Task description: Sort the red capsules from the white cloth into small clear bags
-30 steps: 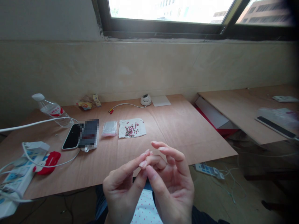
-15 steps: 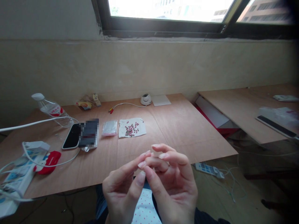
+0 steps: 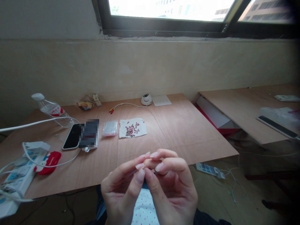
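My left hand (image 3: 122,184) and my right hand (image 3: 175,184) meet at their fingertips just above the front edge of the table (image 3: 164,142). Both are closed in a pinch, thumbs side by side and index fingertips touching or almost so. Whatever sits between the fingertips is hidden or too small to name. Beyond the hands lies a white cloth or sheet (image 3: 142,132) scattered with several small pink and dark pieces (image 3: 132,129). Left of it is a stack of clear plastic bags (image 3: 110,128).
A phone (image 3: 71,137) beside a blurred-out device (image 3: 90,134), a leaning bottle (image 3: 55,111), a red case (image 3: 50,164) and a power strip (image 3: 21,184) with cables fill the left. At the back stand a dome camera (image 3: 146,99) and a white card (image 3: 161,100).
The raised fingers of my right hand have come down and in towards the left fingertips. Both hands have shifted very slightly left; the things on the table are unmoved.
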The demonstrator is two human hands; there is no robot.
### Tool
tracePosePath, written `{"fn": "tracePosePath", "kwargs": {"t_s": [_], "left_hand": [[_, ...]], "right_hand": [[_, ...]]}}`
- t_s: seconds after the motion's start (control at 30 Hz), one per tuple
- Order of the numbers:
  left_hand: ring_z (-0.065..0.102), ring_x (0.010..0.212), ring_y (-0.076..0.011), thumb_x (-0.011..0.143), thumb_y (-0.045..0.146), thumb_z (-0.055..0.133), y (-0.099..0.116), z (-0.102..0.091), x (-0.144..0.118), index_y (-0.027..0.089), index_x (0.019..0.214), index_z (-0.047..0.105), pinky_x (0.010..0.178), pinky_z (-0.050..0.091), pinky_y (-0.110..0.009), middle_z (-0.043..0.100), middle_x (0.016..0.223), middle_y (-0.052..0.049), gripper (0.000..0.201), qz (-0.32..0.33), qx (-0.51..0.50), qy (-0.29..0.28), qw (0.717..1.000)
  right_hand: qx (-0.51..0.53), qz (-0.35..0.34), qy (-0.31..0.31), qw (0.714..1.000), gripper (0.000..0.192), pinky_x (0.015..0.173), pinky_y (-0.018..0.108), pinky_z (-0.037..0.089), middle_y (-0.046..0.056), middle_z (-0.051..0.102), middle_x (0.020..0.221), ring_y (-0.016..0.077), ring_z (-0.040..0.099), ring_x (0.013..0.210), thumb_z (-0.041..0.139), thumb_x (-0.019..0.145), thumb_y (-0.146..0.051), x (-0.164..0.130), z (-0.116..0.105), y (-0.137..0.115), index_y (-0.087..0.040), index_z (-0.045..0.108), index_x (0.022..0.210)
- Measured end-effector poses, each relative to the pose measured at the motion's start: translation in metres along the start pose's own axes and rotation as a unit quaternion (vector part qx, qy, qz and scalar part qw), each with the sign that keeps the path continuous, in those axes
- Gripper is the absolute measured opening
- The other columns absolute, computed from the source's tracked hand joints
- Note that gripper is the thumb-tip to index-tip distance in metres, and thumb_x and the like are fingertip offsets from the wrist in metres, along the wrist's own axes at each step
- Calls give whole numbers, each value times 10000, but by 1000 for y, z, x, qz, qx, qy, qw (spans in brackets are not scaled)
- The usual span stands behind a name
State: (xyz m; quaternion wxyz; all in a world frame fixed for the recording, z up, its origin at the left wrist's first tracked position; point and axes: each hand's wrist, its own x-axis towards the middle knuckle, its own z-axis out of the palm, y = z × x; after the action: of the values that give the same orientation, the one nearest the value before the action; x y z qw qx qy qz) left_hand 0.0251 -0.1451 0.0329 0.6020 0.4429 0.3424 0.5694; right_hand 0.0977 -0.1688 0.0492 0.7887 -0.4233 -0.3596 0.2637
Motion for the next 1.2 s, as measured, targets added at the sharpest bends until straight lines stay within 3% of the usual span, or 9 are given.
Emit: {"fn": "tracePosePath", "kwargs": {"t_s": [0.73,1.2], "left_hand": [[690,876,-190,759,127,651,3,-1,1,281,929,718,791,570,-248,736,930,-12,239,35,50,-2,998],[677,916,-181,776,160,641,7,-2,0,253,915,724,806,549,-210,732,951,-19,186,-18,4,-23,1000]], "right_hand": [[-6,32,1,999,198,705,244,528,14,550,928,127,619,818,575,778,-29,-1,-2,-2,-200,491,724],[-1,25,13,1000,203,726,273,523,17,557,903,145,627,819,589,757,-14,-1,-2,-2,-196,506,719]]}}
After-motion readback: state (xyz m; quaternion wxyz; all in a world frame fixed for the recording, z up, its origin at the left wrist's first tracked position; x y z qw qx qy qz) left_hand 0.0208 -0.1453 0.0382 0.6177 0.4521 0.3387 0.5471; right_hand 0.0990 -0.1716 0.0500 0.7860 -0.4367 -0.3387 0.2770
